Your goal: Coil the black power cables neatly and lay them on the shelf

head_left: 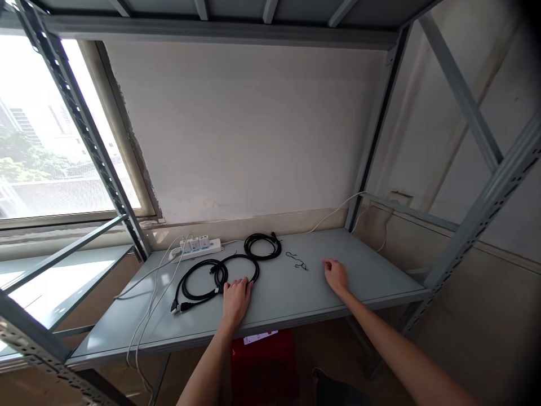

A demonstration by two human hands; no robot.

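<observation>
My left hand (236,298) lies flat on the grey shelf board (372,270), its fingers resting on the near edge of a coiled black cable (237,266). A second black coil (198,282), with a plug at its end, lies just left of it, and a third coil (262,246) sits further back. My right hand (336,275) rests palm down on the bare board, fingers stretched out, holding nothing. Small black twist ties (297,262) lie a short way left of that hand.
A white power strip (196,248) sits at the back left, its white cords (146,316) trailing over the front edge. Metal rack uprights (477,220) frame the shelf. A red stool (264,366) stands under it. A window (46,141) is at the left.
</observation>
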